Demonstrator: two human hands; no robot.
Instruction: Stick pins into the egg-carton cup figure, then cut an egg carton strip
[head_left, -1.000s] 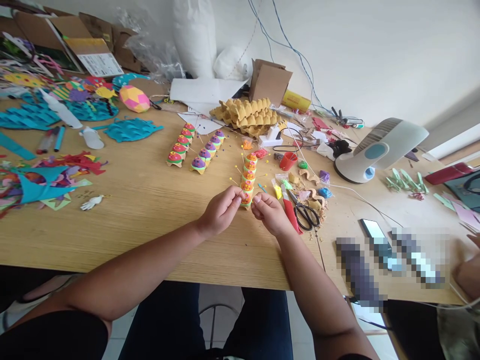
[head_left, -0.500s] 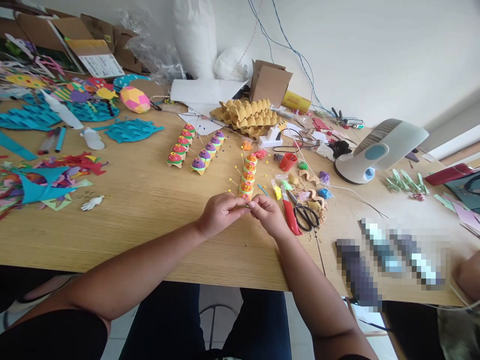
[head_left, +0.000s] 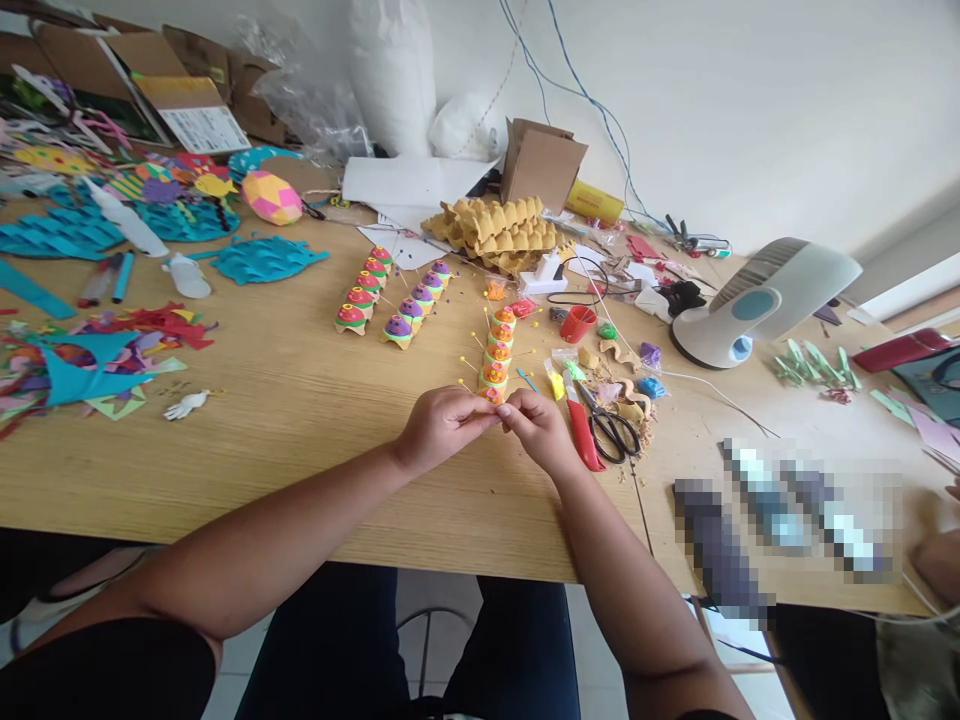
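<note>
My left hand [head_left: 448,428] and my right hand [head_left: 536,430] meet at the fingertips, both closed in a pinch. Whatever lies between them is too small or hidden to make out. Right behind the fingertips stands an orange egg-carton caterpillar [head_left: 498,352] with green and white bands and yellow-headed pins sticking out at its sides. Its near end is partly covered by my fingers. Farther left are a red egg-carton caterpillar [head_left: 363,291] and a purple one [head_left: 417,303]. Black-handled scissors [head_left: 615,435] and a red cutter [head_left: 585,436] lie beside my right hand.
Bags of coloured clay [head_left: 564,368] and a red cup [head_left: 577,324] are right of the caterpillar. A white fan [head_left: 757,300] stands farther right. Egg cartons [head_left: 495,230] are stacked behind. Paper scraps [head_left: 105,350] lie left. Another person's hand [head_left: 941,555] shows at the right edge.
My hands keep their pinch in nearly the same place, and a green speck seen at the fingertips earlier is no longer visible. The other person's hand at the right edge has shifted slightly.
</note>
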